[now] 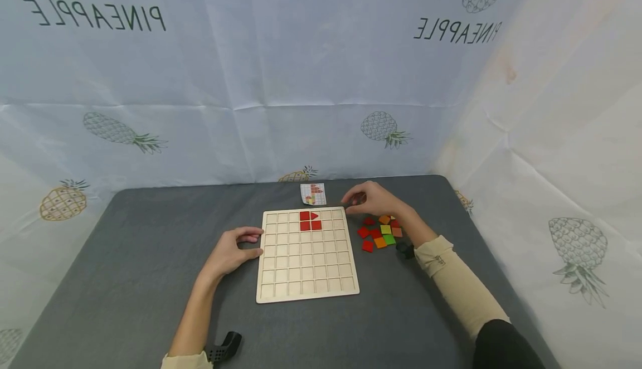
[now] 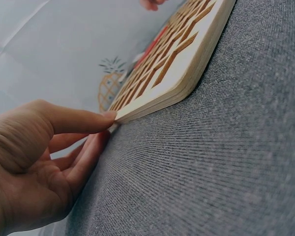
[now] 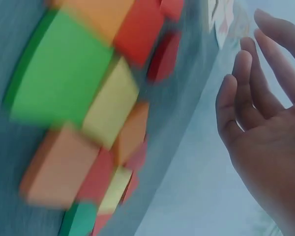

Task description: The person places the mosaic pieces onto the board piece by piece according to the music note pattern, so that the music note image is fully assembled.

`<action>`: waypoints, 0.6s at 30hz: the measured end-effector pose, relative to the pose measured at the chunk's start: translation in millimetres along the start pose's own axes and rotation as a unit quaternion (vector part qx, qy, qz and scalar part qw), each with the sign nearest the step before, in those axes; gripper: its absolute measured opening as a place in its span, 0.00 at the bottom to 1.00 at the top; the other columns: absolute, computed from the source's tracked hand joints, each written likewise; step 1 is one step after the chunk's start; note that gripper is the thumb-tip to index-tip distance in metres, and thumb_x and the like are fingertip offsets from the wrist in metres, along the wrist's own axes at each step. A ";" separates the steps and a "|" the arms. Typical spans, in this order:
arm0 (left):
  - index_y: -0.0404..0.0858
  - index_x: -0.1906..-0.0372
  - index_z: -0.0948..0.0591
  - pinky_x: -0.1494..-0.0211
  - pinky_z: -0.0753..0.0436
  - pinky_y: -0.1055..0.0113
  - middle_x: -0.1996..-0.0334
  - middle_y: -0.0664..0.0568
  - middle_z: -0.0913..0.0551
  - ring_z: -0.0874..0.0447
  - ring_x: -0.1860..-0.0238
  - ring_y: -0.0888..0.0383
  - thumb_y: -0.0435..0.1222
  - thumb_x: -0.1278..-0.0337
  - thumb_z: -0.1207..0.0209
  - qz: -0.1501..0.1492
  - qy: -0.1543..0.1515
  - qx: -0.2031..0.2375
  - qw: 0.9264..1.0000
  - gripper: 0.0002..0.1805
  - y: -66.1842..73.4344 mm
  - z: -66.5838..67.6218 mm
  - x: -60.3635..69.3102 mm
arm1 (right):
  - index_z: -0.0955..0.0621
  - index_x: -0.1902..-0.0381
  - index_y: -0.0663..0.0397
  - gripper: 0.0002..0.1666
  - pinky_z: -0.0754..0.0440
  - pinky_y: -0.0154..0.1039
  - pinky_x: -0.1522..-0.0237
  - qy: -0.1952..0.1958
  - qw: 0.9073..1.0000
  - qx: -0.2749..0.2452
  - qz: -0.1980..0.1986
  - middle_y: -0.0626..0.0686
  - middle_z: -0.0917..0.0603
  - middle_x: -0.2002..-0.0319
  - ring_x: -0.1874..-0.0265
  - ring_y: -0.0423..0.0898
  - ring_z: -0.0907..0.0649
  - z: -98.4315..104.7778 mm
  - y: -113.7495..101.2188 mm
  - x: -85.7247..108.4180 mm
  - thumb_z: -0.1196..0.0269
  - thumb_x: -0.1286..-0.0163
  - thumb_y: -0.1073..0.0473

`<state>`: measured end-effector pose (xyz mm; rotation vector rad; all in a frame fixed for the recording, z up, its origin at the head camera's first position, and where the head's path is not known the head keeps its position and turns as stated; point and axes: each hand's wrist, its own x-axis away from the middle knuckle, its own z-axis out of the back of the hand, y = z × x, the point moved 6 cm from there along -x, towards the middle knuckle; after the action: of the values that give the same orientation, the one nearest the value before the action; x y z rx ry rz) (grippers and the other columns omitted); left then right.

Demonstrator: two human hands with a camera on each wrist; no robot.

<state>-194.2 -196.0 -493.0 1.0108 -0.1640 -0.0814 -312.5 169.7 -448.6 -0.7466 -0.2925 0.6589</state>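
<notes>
A pale wooden grid board (image 1: 308, 263) lies on the grey table. Three red square tiles (image 1: 305, 225) and a red triangular tile (image 1: 314, 216) sit in its upper rows. My left hand (image 1: 228, 253) touches the board's left edge; in the left wrist view its thumb and fingertips (image 2: 109, 123) meet the wooden rim (image 2: 179, 93). By the board's top right corner is my right hand (image 1: 373, 199), fingers loosely bent. The right wrist view shows that hand (image 3: 265, 98) with nothing in it, beside loose coloured tiles (image 3: 64, 69).
A small printed card (image 1: 313, 194) lies behind the board. Loose red, orange, yellow and green tiles (image 1: 389, 239) are spread right of the board, under and beside the right forearm. Black wrist gear (image 1: 225, 346) is at the left forearm. A pineapple-print cloth (image 1: 321, 68) hangs behind the table.
</notes>
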 end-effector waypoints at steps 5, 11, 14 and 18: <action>0.32 0.34 0.16 0.43 0.17 0.61 0.41 0.36 0.13 0.14 0.40 0.43 0.29 0.38 0.26 0.000 0.000 -0.001 1.000 0.27 0.0 -0.5 0.3 | 0.10 0.44 0.60 0.18 0.12 0.42 0.46 0.017 1.000 -0.014 -0.019 0.60 0.09 0.46 0.55 0.45 0.14 21.7 22.1 20.6 0.25 0.28 0.60; 0.32 0.34 0.16 0.42 0.17 0.58 0.42 0.36 0.13 0.14 0.40 0.43 0.29 0.38 0.26 -0.004 0.002 -0.004 1.000 0.27 -0.8 -1.5 0.0 | 0.10 0.44 0.62 0.16 0.15 0.36 0.56 0.037 0.998 -0.022 -0.054 0.61 0.09 0.51 0.61 0.43 0.15 42.2 53.3 43.6 0.26 0.28 0.62; 0.32 0.34 0.16 0.41 0.17 0.57 0.41 0.36 0.13 0.14 0.40 0.43 0.29 0.38 0.26 -0.007 0.002 -0.004 1.000 0.27 -0.7 -1.9 0.0 | 0.11 0.44 0.63 0.16 0.17 0.36 0.59 0.040 0.997 -0.029 -0.065 0.62 0.09 0.53 0.63 0.43 0.15 48.5 66.2 52.5 0.27 0.27 0.62; 0.31 0.34 0.16 0.40 0.17 0.56 0.41 0.36 0.13 0.14 0.40 0.43 0.29 0.38 0.26 -0.008 0.002 -0.003 1.000 0.27 -0.3 -2.0 0.1 | 0.11 0.44 0.65 0.16 0.18 0.34 0.61 0.036 0.997 -0.024 -0.071 0.65 0.09 0.52 0.63 0.43 0.15 52.6 76.8 61.4 0.27 0.27 0.64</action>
<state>-193.8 -194.5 -494.3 1.0055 -0.1512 -0.0942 -324.6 279.4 -464.7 -0.7855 -0.2935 0.4913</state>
